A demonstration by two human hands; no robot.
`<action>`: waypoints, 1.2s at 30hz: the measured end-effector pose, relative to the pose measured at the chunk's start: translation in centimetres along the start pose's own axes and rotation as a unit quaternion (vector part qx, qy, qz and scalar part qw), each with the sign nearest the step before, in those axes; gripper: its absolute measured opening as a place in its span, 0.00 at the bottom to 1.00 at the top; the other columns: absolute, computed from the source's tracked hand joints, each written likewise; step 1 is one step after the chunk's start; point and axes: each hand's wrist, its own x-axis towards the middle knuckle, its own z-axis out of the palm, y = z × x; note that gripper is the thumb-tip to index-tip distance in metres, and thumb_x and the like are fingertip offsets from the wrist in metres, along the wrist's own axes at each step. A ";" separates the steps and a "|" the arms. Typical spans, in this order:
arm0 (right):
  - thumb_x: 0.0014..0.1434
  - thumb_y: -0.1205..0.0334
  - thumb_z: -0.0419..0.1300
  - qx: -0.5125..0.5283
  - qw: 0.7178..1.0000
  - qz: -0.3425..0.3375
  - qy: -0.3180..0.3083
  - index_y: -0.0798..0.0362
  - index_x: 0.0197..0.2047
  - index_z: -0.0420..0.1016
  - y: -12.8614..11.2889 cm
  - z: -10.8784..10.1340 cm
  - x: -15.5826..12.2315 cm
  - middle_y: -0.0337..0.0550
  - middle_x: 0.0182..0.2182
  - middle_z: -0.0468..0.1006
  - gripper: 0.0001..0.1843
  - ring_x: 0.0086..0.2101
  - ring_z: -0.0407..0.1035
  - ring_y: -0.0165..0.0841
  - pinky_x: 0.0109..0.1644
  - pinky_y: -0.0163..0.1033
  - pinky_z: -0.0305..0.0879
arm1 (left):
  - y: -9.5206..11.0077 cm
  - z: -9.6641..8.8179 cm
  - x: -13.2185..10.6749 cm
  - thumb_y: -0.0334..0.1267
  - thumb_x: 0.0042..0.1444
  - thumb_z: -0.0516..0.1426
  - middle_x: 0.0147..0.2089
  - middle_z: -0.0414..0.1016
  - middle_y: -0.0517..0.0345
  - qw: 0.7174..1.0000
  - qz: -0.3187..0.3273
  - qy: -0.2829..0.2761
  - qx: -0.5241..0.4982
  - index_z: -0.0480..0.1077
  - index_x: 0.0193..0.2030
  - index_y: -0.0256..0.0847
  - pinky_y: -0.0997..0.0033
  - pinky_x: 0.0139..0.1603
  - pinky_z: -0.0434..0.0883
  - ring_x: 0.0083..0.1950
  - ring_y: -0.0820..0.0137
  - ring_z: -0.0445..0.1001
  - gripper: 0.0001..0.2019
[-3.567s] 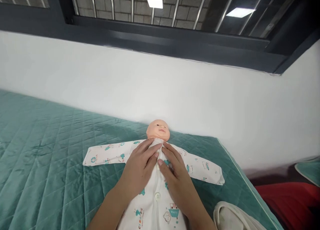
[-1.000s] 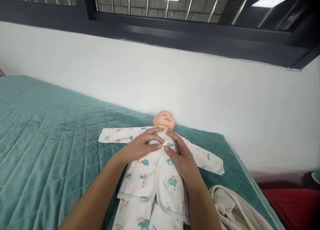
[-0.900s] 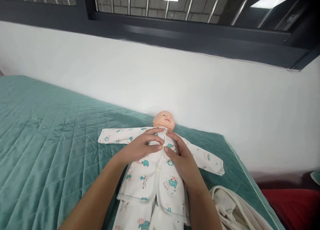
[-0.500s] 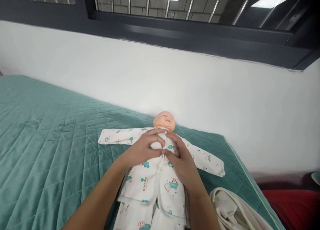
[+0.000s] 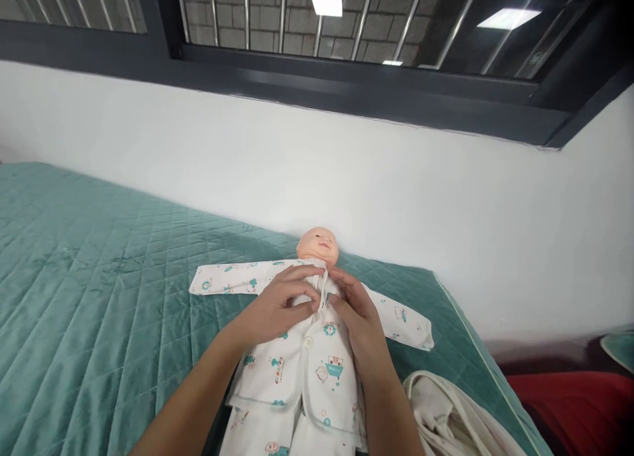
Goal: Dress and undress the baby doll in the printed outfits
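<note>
A bed [image 5: 54, 264] under a teal-green quilted cover [image 5: 123, 324] carries everything, its stitched lines crossing in diamonds. On it, nearer the right edge than the left, lies a baby doll [image 5: 317, 246] face up, head close to the far edge. Its white printed jacket [image 5: 290, 370] has both sleeves spread flat, one reaching toward the right edge; matching trousers [image 5: 260, 439] extend toward the near edge. Beside the doll, by the right edge, sits a crumpled cream cloth [image 5: 450, 416].

Barred window [image 5: 297, 20] above white wall [image 5: 317, 172]
</note>
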 end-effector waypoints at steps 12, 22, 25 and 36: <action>0.59 0.58 0.63 -0.113 0.980 0.011 -0.164 0.33 0.66 0.58 -1.1 -1.3 -0.9 0.30 0.72 0.46 0.34 0.70 0.38 0.37 0.73 0.52 0.40 | -1.2 -2.0 -2.6 0.41 0.59 0.60 0.75 0.48 0.70 0.990 -0.009 -0.142 -0.026 0.78 0.40 0.50 0.52 0.72 0.53 0.77 0.57 0.32 0.05; 0.52 0.58 0.69 -0.194 0.954 0.010 -0.228 0.32 0.69 0.54 -2.4 -1.6 -1.3 0.32 0.73 0.37 0.46 0.71 0.29 0.42 0.72 0.58 0.38 | -1.1 -1.8 -3.0 0.40 0.58 0.62 0.74 0.50 0.68 0.991 -0.017 -0.123 -0.058 0.79 0.40 0.50 0.50 0.70 0.59 0.77 0.55 0.34 0.05; 0.52 0.57 0.69 -0.193 0.954 0.006 -0.228 0.32 0.69 0.53 -2.4 -1.4 -1.3 0.32 0.73 0.38 0.45 0.71 0.29 0.42 0.72 0.58 0.39 | -1.1 -1.8 -3.0 0.41 0.57 0.63 0.74 0.51 0.68 0.991 -0.019 -0.117 -0.066 0.80 0.40 0.52 0.51 0.69 0.61 0.77 0.56 0.34 0.06; 0.54 0.55 0.68 -0.210 0.951 0.003 -0.225 0.33 0.69 0.53 -2.8 -0.9 -1.4 0.32 0.73 0.39 0.44 0.71 0.31 0.40 0.72 0.56 0.39 | -1.5 -1.8 -3.0 0.44 0.56 0.63 0.74 0.51 0.69 0.987 -0.030 -0.117 -0.103 0.80 0.42 0.53 0.53 0.68 0.62 0.77 0.58 0.32 0.08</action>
